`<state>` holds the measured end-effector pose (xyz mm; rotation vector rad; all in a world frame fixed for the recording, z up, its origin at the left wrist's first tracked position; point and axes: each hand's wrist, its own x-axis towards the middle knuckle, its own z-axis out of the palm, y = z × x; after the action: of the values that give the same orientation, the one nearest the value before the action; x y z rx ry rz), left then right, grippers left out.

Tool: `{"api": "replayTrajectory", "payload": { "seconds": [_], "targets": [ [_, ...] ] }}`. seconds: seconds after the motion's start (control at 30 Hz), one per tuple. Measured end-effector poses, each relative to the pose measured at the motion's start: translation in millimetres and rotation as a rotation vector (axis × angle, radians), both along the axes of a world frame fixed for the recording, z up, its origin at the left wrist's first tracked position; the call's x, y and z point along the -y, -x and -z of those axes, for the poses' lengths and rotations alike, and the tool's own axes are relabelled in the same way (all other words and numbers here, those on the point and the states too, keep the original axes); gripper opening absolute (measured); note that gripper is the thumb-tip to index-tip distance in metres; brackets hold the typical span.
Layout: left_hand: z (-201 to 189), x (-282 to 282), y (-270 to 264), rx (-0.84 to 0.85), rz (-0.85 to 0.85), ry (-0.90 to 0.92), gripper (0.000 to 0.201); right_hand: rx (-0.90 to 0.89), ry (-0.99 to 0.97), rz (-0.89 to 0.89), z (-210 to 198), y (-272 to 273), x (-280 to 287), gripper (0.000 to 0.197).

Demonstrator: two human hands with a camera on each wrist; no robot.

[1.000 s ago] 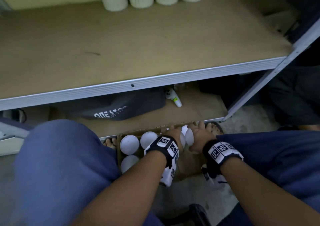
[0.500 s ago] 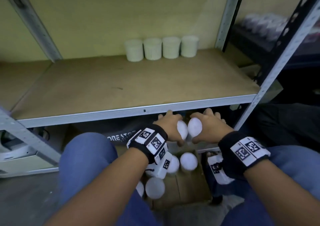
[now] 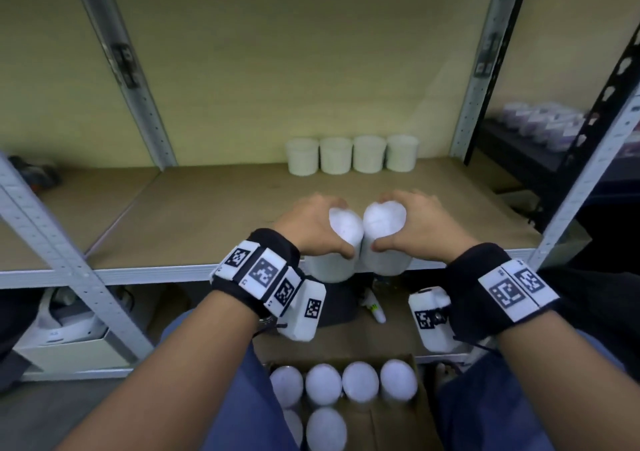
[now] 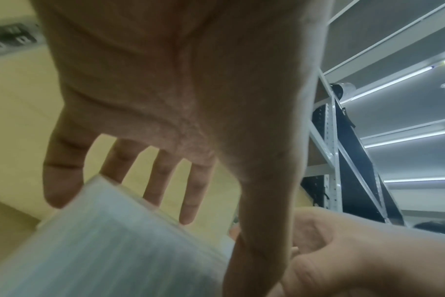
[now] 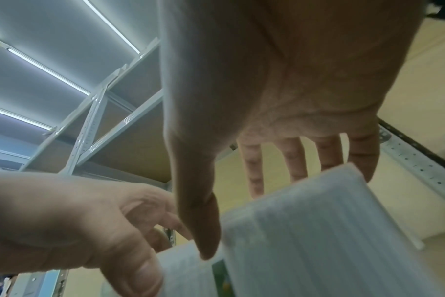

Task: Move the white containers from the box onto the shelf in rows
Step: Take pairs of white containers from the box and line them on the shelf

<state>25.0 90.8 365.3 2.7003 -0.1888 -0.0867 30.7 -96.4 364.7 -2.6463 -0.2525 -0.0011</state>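
Note:
Each hand holds one white ribbed container from above by its lid. My left hand (image 3: pixel 317 229) grips the left container (image 3: pixel 337 243), also seen as the left container (image 4: pixel 109 245) in the left wrist view. My right hand (image 3: pixel 412 224) grips the right container (image 3: pixel 384 239), shown as the right container (image 5: pixel 318 231) in the right wrist view. The two containers touch side by side above the shelf's front edge (image 3: pixel 156 274). Several white containers (image 3: pixel 351 154) stand in a row at the back of the shelf board (image 3: pixel 225 208). The cardboard box (image 3: pixel 420 412) below holds several more containers (image 3: pixel 360 381).
Grey metal uprights (image 3: pixel 117 63) frame the shelf on both sides. A dark bag (image 3: pixel 337 307) and a small white bottle (image 3: pixel 374 307) lie on the lower shelf. My knees in blue trousers (image 3: pixel 214 364) flank the box. A neighbouring rack at right holds small jars (image 3: pixel 540 123).
Both hands have lifted their containers from the box up to shelf level and forward over the shelf's front edge. The head view has tilted upward.

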Motion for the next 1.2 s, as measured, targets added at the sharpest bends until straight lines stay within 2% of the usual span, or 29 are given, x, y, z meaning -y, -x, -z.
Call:
{"api": "replayTrajectory", "payload": {
  "seconds": [0.2,0.4,0.6,1.0,1.2],
  "targets": [
    [2.2,-37.6,-15.4,0.036,-0.145,0.055,0.082,0.052,-0.055,-0.041,2.5,-25.2,-46.5,0.068],
    [16.0,-70.5,-34.4,0.055,-0.291,0.081,0.076,0.023,-0.122,-0.074,25.7,-55.7,-92.3,0.065],
    [32.1,-90.8,-44.4,0.035,-0.366,0.098,0.067,0.006,-0.051,-0.145,44.3,-77.9,-113.8,0.061],
    [39.5,-92.2,-34.1,0.043,-0.329,0.045,0.063,0.032,0.046,-0.226,45.7,-78.4,-108.3,0.063],
    [29.4,-91.4,-19.9,0.116,-0.279,0.069,0.036,0.08,0.032,-0.214,30.1,-66.4,-101.3,0.033]
  ]
}}
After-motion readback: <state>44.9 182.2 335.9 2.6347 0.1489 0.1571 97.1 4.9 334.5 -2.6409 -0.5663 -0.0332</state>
